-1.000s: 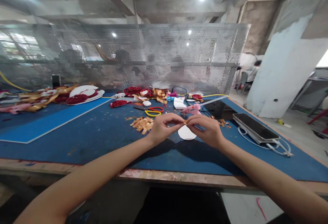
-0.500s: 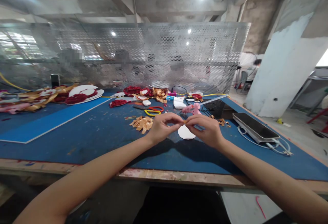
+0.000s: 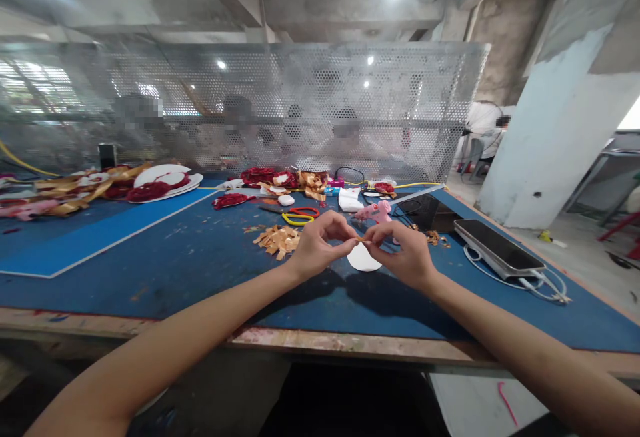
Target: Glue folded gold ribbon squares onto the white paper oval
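Observation:
Between my two hands, a small gold strip [image 3: 361,240] is pinched at both ends. My left hand [image 3: 325,244] holds its left end between thumb and fingers; my right hand [image 3: 400,247] grips the right end the same way. Just below and behind the fingertips, a white disc [image 3: 364,259] lies on the blue table. A pile of gold pieces [image 3: 278,242] is left of my left hand. Beyond my right hand rests a pink glue gun [image 3: 377,212], partly hidden by the fingers. Scissors with red and yellow handles [image 3: 303,216] lie behind the pile.
Red and gold ribbon flowers [image 3: 260,177] line the back by a perforated metal screen [image 3: 300,110]. A phone [image 3: 497,247] with a white cable lies at right. White discs [image 3: 165,184] and gold ribbon sit at left on and near a bright blue board [image 3: 100,244].
The fingers of both hands have shifted slightly around the gold strip, which now shows more clearly between the fingertips. The objects on the table have not moved.

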Demonstrator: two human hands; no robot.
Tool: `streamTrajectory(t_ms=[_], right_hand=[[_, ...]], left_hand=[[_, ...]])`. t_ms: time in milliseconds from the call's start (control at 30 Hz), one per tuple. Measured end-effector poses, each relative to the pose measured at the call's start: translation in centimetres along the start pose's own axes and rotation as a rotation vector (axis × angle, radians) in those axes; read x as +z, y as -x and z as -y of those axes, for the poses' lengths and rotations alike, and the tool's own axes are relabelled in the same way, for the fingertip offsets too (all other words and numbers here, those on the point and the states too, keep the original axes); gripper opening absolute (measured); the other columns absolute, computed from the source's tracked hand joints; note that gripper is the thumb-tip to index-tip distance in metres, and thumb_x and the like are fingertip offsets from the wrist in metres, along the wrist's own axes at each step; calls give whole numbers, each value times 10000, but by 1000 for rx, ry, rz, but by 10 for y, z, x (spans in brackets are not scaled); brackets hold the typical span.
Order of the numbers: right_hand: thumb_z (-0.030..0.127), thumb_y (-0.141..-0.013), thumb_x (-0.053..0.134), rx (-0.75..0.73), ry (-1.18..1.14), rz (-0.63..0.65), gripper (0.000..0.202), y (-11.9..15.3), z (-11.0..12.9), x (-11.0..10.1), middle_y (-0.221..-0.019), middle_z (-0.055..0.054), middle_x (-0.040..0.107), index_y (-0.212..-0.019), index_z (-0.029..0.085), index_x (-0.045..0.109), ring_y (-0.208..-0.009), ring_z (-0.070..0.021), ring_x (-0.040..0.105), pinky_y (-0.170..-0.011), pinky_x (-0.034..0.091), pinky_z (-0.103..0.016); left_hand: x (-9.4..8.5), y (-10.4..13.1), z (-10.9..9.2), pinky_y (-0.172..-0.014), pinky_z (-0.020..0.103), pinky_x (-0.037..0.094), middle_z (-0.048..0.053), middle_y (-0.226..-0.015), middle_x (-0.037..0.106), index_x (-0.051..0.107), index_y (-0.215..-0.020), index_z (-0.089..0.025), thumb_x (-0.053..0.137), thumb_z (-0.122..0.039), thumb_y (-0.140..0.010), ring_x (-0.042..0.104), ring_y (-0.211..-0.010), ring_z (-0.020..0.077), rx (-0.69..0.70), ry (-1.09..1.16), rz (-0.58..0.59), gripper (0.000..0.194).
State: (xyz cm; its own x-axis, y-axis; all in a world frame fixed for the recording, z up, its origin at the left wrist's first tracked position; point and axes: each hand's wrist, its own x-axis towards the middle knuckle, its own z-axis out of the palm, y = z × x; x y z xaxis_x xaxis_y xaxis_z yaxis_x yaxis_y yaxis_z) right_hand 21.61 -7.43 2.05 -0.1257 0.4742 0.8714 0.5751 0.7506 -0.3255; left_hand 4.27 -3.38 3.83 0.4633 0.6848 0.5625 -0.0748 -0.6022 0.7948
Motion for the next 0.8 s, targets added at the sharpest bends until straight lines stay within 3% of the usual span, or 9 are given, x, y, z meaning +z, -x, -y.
streamTrajectory(t_ms=[167,367,800], right_hand=[[155,-724,611,27,-45,-26,214,4,-3,3,-741,15,656,-761,236,417,-593,-106,578,-597,478,-241],[151,-752,585,-60,98,25,218,5,0,3,-729,29,645,-759,244,387,-621,-114,587,-608,458,-236],[200,-745,535,44,187,163,111,5,1,5,-695,7,626,-717,219,429,-610,-126,573,-581,416,-228]], left_hand=[[1,-2,-1,-672,216,492,-19,-734,644,397,-784,-199,684,-189,-676,626,-678,101,-15,47,35,307],[0,-2,0,-631,204,478,-32,-725,644,321,-826,-220,643,-137,-688,617,-640,95,12,-16,79,360],[-4,0,7,-608,210,461,-38,-721,609,341,-816,-215,584,-115,-698,597,-631,103,221,-482,121,288]])
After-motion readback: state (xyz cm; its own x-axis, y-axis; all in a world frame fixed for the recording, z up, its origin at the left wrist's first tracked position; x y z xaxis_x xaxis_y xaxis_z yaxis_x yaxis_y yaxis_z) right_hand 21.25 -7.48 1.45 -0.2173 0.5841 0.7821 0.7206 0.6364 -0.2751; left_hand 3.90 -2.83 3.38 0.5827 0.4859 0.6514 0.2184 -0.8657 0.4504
